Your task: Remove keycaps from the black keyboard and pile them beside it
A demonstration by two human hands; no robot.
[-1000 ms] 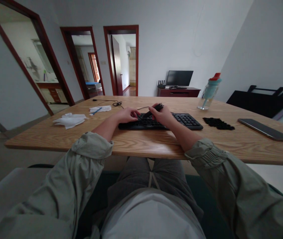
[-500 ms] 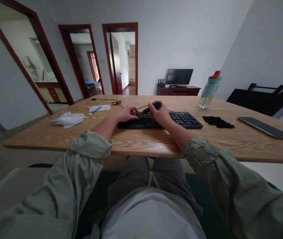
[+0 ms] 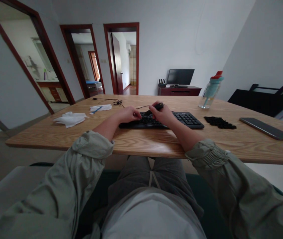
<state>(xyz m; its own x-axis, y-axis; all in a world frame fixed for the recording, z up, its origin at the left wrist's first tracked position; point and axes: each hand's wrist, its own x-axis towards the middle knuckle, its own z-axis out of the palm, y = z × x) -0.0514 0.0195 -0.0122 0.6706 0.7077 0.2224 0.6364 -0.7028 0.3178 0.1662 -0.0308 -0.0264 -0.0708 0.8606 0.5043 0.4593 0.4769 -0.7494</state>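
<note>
My right hand (image 3: 161, 114) is wrapped round a black, stick-shaped tool (image 3: 159, 106), tilted with its lower end down at the keyboard; its exact kind is too dark to make out. The black keyboard (image 3: 188, 120) lies near the table's front edge, its middle partly hidden by my hands. Over its left part, my left hand (image 3: 130, 115) has its fingers curled and pressed together close to the tool's lower end. Anything between those fingertips is too small to see. To the right of the keyboard lies a flat group of small black pieces that look like keycaps (image 3: 219, 122).
A clear bottle with a red and teal lid (image 3: 209, 91) stands back right, and a grey laptop-like slab (image 3: 267, 128) lies at far right. Crumpled white tissue (image 3: 70, 119), a blue stick on another tissue (image 3: 96, 110) and a coiled black cable (image 3: 117, 103) are on the left.
The fingers of my left hand have drawn together and moved slightly right, closer to the tool. My right hand still holds the tool, shifted a little. The view has moved slightly.
</note>
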